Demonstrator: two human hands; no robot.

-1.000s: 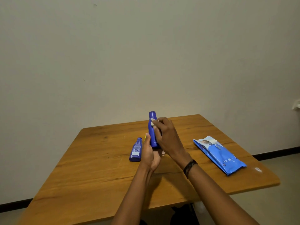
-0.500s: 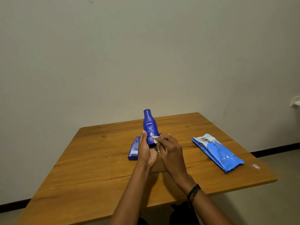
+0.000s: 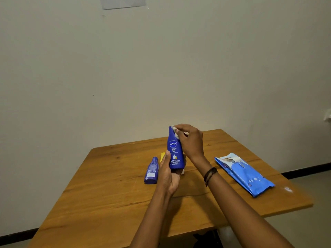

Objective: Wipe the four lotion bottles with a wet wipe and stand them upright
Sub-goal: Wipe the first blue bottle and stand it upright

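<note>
I have my left hand (image 3: pixel 168 173) wrapped around the lower body of the blue lotion bottle (image 3: pixel 175 152), holding it upright above the middle of the wooden table (image 3: pixel 111 199), label facing me. My right hand (image 3: pixel 190 140) pinches a white wet wipe (image 3: pixel 175 130) against the bottle's neck and cap. A second blue bottle (image 3: pixel 151 170) lies flat just left of my left hand, and the wipes pack (image 3: pixel 244 173) rests well to the right.

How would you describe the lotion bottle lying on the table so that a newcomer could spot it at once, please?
On the wooden table, look just left of the left hand. The lying blue bottle rests flat there, cap pointing away, back label up. Unlike the held blue bottle, it is untouched and not upright.
</note>
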